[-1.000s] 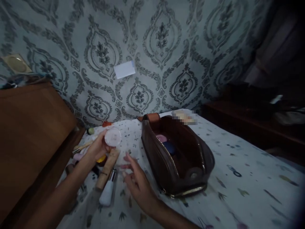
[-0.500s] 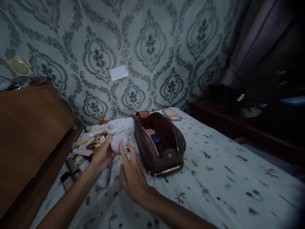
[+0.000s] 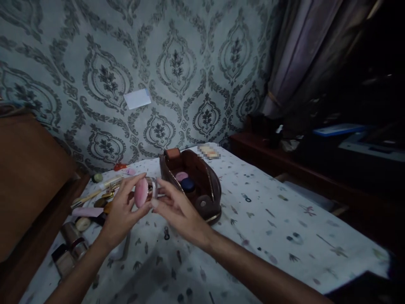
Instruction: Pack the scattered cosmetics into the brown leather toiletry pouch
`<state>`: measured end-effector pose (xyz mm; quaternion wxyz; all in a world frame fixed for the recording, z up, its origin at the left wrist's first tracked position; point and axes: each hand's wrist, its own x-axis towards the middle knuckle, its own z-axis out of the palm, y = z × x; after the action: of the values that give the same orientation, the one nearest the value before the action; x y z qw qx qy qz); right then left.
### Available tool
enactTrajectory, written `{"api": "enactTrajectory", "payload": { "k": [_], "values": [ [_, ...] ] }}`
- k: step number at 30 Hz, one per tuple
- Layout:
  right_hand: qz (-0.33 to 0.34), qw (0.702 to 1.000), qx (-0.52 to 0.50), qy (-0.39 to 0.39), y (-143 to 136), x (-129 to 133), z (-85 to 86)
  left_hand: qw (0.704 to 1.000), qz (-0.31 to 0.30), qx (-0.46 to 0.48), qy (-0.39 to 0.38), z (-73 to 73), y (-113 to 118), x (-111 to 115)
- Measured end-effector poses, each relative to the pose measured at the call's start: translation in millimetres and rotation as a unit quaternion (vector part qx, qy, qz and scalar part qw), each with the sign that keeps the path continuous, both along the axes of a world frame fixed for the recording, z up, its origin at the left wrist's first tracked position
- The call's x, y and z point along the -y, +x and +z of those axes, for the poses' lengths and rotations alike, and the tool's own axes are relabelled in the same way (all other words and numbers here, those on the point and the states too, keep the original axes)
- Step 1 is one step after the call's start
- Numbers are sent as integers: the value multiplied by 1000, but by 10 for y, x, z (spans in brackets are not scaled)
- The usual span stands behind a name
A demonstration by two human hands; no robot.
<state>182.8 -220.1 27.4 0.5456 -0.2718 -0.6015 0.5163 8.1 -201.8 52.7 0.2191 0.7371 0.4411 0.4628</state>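
A patterned wall (image 3: 177,40) stands beyond both hands; beneath them lies a printed sheet (image 3: 240,253), supporting the unzipped brown bag (image 3: 209,207) just beyond the right hand (image 3: 180,211) and loose cosmetics (image 3: 63,259) left of the left hand (image 3: 122,211). Both hands hold the pink-ended jar (image 3: 141,193) between them: left thumb and fingers curl around its pink end, right fingertips grip its clear end. Uneven pull or a loosened fingertip grip could let it slip and drop onto the sheet below.
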Motion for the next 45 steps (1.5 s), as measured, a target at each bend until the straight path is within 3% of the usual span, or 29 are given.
{"api": "enactTrajectory", "payload": {
  "k": [4,6,8,12,16,19,24,28,35,37,41,43,45],
  "values": [
    [-27,999,32,5,293,-181,192,991,13,-97,88,153,173,-90],
    [-45,996,59,41,475,-248,297,986,6,-119,115,243,294,-148],
    [-105,984,103,100,671,-276,382,981,-13,-140,131,338,436,-200],
    [-267,913,223,215,1011,-237,406,961,-92,-231,120,493,757,-295],
    [-368,844,273,280,1179,-167,201,907,-148,-391,57,552,1069,-429],
    [-401,828,274,282,1223,-109,1,856,-176,-485,18,537,1259,-573],
    [-399,838,259,266,1277,-26,-232,794,-243,-557,-12,371,1453,-804],
    [-392,848,257,247,1334,-16,-320,750,-285,-596,-23,212,1532,-850],
    [-403,844,254,247,1353,-45,-392,693,-336,-635,53,66,1641,-779],
    [-403,844,253,246,1347,-47,-404,685,-339,-643,51,-13,1673,-781],
    [-401,843,260,246,1350,-35,-398,696,-331,-636,44,-132,1727,-810],
    [-399,843,261,249,1363,-21,-359,706,-323,-629,42,-82,1715,-818],
    [-398,840,263,259,1380,-8,-282,718,-308,-621,57,65,1641,-801]
  ]
}}
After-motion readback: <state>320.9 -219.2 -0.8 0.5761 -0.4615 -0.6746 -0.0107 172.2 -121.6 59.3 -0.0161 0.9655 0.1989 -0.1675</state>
